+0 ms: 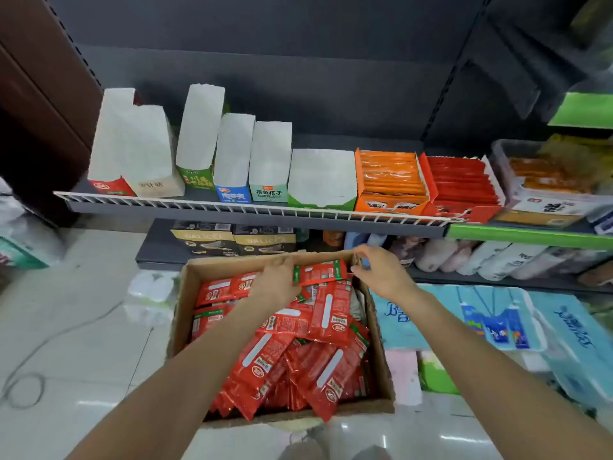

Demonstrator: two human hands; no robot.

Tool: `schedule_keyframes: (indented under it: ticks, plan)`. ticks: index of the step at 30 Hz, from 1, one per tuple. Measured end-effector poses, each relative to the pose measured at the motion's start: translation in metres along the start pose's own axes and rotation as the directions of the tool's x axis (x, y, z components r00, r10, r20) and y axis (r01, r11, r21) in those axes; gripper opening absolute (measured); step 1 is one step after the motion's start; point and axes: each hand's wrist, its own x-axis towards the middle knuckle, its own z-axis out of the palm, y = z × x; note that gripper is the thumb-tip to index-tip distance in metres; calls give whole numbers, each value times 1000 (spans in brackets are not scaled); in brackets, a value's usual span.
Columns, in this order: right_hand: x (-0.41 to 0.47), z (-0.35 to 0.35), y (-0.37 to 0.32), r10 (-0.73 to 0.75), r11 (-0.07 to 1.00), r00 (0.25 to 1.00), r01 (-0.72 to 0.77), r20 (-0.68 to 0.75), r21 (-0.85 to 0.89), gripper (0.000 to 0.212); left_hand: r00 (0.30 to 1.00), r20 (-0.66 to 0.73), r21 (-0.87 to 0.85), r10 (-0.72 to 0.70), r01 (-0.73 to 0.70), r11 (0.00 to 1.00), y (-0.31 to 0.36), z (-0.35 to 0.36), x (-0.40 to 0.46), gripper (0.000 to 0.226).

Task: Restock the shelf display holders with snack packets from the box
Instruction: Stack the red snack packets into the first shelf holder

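Both hands work at the far end of the cardboard box (185, 303), which sits on the floor below the shelf (232, 210) and is heaped with red snack packets (288, 366). The left hand (277, 283) curls its fingers round the left end of one red packet (320, 273) held crosswise near the box's far wall, while the right hand (381, 272) pinches at the packet's right end, just beside the box's far right corner; the packet seems lifted clear of the pile, though whether more packets are gathered behind it cannot be told. Up on the shelf, several display holders stand open and white inside, with no stock in view: a red-fronted holder (112, 189) at the far left, then a green one (195, 180), a blue one (234, 192), a pale green one (269, 192) and a wide green tray (320, 180). The orange holder (391, 180) and the red holder (461, 187) to the right are already full. The step in hand looks like collecting packets into a neat stack. Doing it well likely means squaring the ends between both hands, keeping all the labels facing one way, and carrying them to the red-fronted holder, whose colour appears to match, so they slide in flat rather than buckle.
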Motion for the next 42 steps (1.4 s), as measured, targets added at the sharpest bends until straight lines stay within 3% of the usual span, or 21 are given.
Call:
schedule_keyframes:
  ticks: [3, 6, 11, 14, 16, 18, 20, 22, 26, 30, 33, 35, 38, 40, 42]
  plan:
    - [8, 4, -4, -84, 996, 989, 83, 120, 16, 38, 998, -16, 109, -55, 56, 992, 4, 3, -1, 58]
    - [15, 14, -10, -192, 979, 953, 201, 235, -18, 48, 994, -66, 102, -92, 99, 990, 4, 4, -3, 41]
    - [26, 17, -13, -309, 888, 931, 355, 195, -292, 30, 959, -229, -51, -165, 157, 986, 10, -4, -14, 29]
    - [29, 7, -10, -313, 875, 938, 346, 148, -338, 23, 866, -440, -264, -237, 127, 956, 17, -15, -26, 28]
    - [32, -3, -5, -278, 933, 952, 299, 128, -200, 21, 759, -541, -422, -361, 126, 898, 22, -25, -35, 27]
    - [32, -16, -7, -208, 976, 966, 195, 152, 99, 18, 666, -566, -542, -485, 143, 828, 27, -34, -41, 24]
    - [27, -29, -16, -99, 877, 968, -24, 229, 480, 12, 633, -559, -595, -535, 144, 791, 30, -42, -45, 20]
    - [21, -42, -27, -71, 711, 947, -173, 314, 681, 12, 635, -529, -650, -564, 125, 750, 30, -51, -48, 17]
    - [11, -58, -52, -197, 646, 947, -71, 256, 760, 35, 686, -410, -797, -602, 51, 601, 27, -73, -58, 16]
    - [-1, -57, -95, -288, 690, 937, 59, 199, 722, 43, 757, -227, -960, -613, -67, 273, 14, -96, -73, 12]
    - [-8, -42, -140, -274, 657, 941, 32, 199, 753, 39, 808, -221, -975, -545, -204, 94, -11, -110, -86, 12]
    - [-15, -29, -174, -248, 562, 943, -45, 221, 826, 31, 825, -244, -961, -510, -278, 10, -33, -119, -96, 11]
    - [-24, -8, -223, -218, 388, 938, -169, 269, 906, 23, 792, -248, -934, -557, -348, -80, -73, -140, -111, 14]
    - [-30, 7, -253, -245, 222, 922, -249, 301, 943, 29, 751, -236, -909, -617, -395, -132, -103, -155, -117, 17]
    - [-34, 23, -282, -276, 157, 913, -265, 300, 951, 45, 700, -232, -882, -675, -444, -157, -129, -168, -120, 20]
